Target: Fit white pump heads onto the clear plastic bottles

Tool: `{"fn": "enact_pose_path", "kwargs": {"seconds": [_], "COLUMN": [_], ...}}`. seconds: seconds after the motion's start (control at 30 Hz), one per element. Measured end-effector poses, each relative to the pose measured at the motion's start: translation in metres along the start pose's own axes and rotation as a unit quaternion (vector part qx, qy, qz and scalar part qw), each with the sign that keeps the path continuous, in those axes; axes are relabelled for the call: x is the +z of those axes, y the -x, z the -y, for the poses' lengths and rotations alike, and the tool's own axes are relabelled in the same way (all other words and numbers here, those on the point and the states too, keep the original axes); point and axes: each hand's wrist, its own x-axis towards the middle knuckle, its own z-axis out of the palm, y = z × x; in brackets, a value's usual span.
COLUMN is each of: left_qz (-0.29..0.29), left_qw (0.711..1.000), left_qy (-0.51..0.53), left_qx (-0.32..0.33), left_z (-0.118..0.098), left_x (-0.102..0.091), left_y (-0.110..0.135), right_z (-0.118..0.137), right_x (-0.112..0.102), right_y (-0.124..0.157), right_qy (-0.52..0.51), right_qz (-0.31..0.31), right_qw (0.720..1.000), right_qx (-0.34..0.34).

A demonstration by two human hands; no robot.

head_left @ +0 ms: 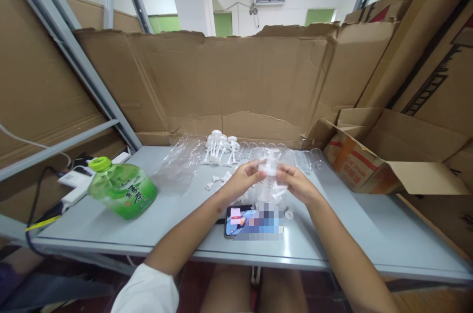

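Observation:
Both my hands meet above the middle of the grey table [369, 234]. My left hand [240, 180] and my right hand [295, 184] are closed round a small clear plastic bottle with a white pump top [269, 175], held upright between them. Under the hands lie several small white plastic parts [218, 181]. A group of white pump heads [220, 148] stands upright just behind, next to a row of clear bottles [295, 155].
A phone [254, 222] with a lit screen lies near the table's front edge. A green drink bottle [121, 190] lies at the left, by cables and a power strip [76, 185]. An open cardboard box [373, 160] sits at the right. Cardboard sheets [221, 76] wall the back.

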Motion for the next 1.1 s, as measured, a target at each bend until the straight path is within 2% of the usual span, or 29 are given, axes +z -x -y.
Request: {"fn": "enact_pose_path", "kwargs": {"seconds": [0.13, 0.27, 0.43, 0.53, 0.67, 0.73, 0.8, 0.87, 0.9, 0.93, 0.97, 1.0, 1.07, 1.1], "left_qz": [0.018, 0.035, 0.074, 0.039, 0.009, 0.008, 0.006, -0.006, -0.015, -0.02, -0.021, -0.012, 0.022, 0.041], "left_qw": [0.998, 0.992, 0.98, 0.979, 0.984, 0.988, 0.991, 0.993, 0.994, 0.997, 0.998, 0.998, 0.989, 0.98], "left_qy": [0.053, 0.123, 0.187, 0.202, 0.173, 0.144, 0.119, 0.093, 0.072, 0.042, 0.004, -0.041, -0.138, -0.185], "left_qx": [0.002, 0.021, 0.003, 0.016, 0.034, 0.048, 0.066, 0.078, 0.076, 0.067, 0.056, 0.046, 0.044, 0.054], "left_z": [0.006, 0.008, -0.005, -0.017, -0.026, -0.028, -0.026, -0.022, -0.018, -0.014, -0.009, -0.003, 0.009, 0.015], "left_x": [0.003, 0.009, 0.02, 0.025, 0.033, 0.037, 0.039, 0.039, 0.039, 0.038, 0.038, 0.038, 0.039, 0.042], "left_y": [-0.006, -0.012, -0.02, -0.028, -0.039, -0.044, -0.05, -0.057, -0.06, -0.062, -0.065, -0.067, -0.07, -0.07], "right_z": [0.001, 0.004, 0.008, 0.017, 0.031, 0.037, 0.043, 0.053, 0.058, 0.063, 0.068, 0.072, 0.075, 0.074], "right_x": [-0.001, -0.004, -0.017, -0.024, -0.019, -0.014, -0.013, -0.017, -0.021, -0.027, -0.033, -0.04, -0.052, -0.058], "right_y": [-0.003, -0.004, -0.003, 0.003, 0.014, 0.019, 0.025, 0.033, 0.037, 0.041, 0.043, 0.044, 0.04, 0.036], "right_qy": [-0.026, -0.042, -0.056, -0.057, 0.024, 0.096, 0.176, 0.267, 0.322, 0.393, 0.476, 0.552, 0.675, 0.715], "right_qz": [-0.031, -0.033, -0.042, -0.035, -0.005, -0.034, -0.093, -0.157, -0.198, -0.24, -0.285, -0.335, -0.39, -0.396], "right_qw": [0.999, 0.999, 0.997, 0.998, 0.999, 0.993, 0.975, 0.942, 0.915, 0.876, 0.82, 0.756, 0.627, 0.575], "right_qx": [-0.015, -0.008, -0.011, -0.015, -0.026, -0.055, -0.099, -0.131, -0.139, -0.146, -0.142, -0.107, 0.011, 0.047]}}
